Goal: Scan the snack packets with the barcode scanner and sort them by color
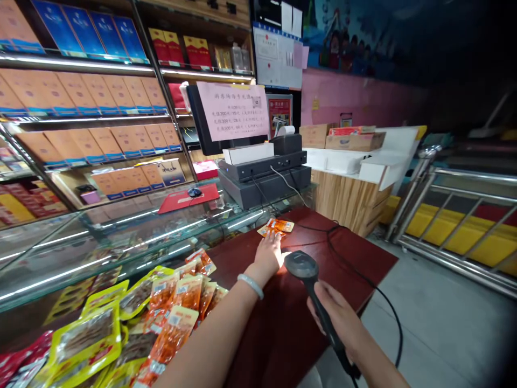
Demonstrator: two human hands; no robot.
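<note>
My right hand point(339, 310) is wrapped around the handle of a black barcode scanner point(302, 265), its head pointing toward my left hand. A light patch falls on the table beside the scanner head. My left hand point(270, 252), with a pale bangle point(251, 285) on the wrist, reaches forward. Its fingers lie over small orange snack packets point(281, 224) at the table's far side, thumb held apart. Nearer, to the left, a heap holds more orange snack packets point(188, 293) and larger yellow-edged snack bags point(86, 337). My left forearm hides part of this heap.
A dark red table point(343, 242) adjoins a glass counter point(137, 231). Behind stand a cash drawer unit point(264, 186), a receipt printer point(287, 144) and a monitor point(197, 121). The scanner's cable point(388, 299) loops right. A mouse point(194, 192) and metal railing point(464, 226) flank the table.
</note>
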